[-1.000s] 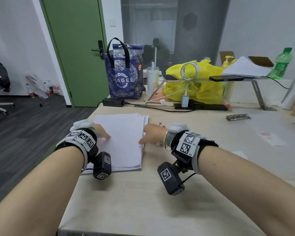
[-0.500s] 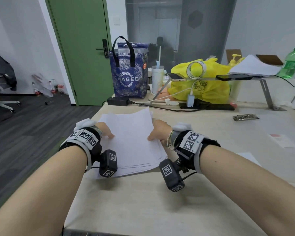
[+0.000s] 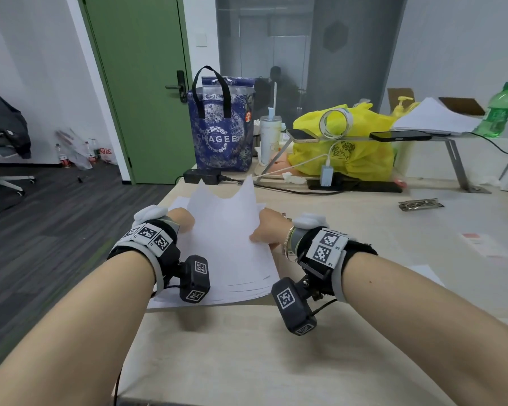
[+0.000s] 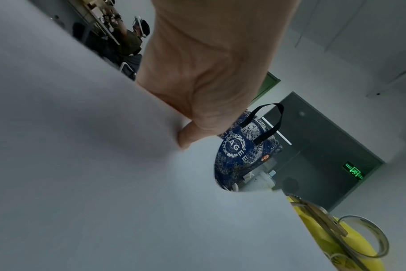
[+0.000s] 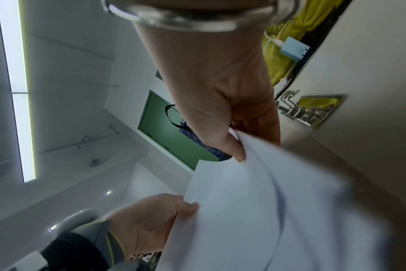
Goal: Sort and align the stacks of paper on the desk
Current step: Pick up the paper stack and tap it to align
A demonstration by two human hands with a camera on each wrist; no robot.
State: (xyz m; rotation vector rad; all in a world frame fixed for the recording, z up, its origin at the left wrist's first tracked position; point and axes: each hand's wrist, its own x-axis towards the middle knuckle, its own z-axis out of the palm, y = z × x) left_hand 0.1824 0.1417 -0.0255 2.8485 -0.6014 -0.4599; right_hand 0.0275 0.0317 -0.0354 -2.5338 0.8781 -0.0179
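Nearest the camera, 2 bare forearms reached over the pale wood desk (image 3: 247, 356), each wrist strapped with a black camera unit and coded tags. The stack of paper (image 3: 232, 253) sat at the desk's left side, lifted at its far end, its near edge low by the desk with the sheets fanned unevenly. The left hand (image 3: 182, 219) gripped the stack's left edge; the left wrist view showed the thumb (image 4: 186, 137) curled against the sheet, the other fingers hidden behind the paper. The right hand (image 3: 269, 230) pinched the right edge, thumb (image 5: 234, 146) on top and fingers (image 5: 257, 128) curled beneath. Between the 2 grips the top sheets bowed, with 2 corners poking up.

Just right of the right hand a small metal clip (image 5: 308, 110) lay on the desk. Farther right were loose slips of paper (image 3: 481, 241) and a foil wrapper (image 3: 420, 204). Across the back ran a black power strip (image 3: 355, 186) with a blue charger (image 3: 326, 175), a black adapter (image 3: 201, 173), a blue patterned tote bag (image 3: 222, 133), a white tumbler (image 3: 269, 139) and a yellow plastic bag (image 3: 349, 148). A metal riser (image 3: 452, 148) carried 2 phones, a roll of tape (image 3: 335, 124) and more white sheets, with a green bottle (image 3: 499, 109) at its end.

Beyond stood a green door (image 3: 141, 83), grey glass partitions, white walls, dark plank flooring and an office chair (image 3: 3, 142) at far left.
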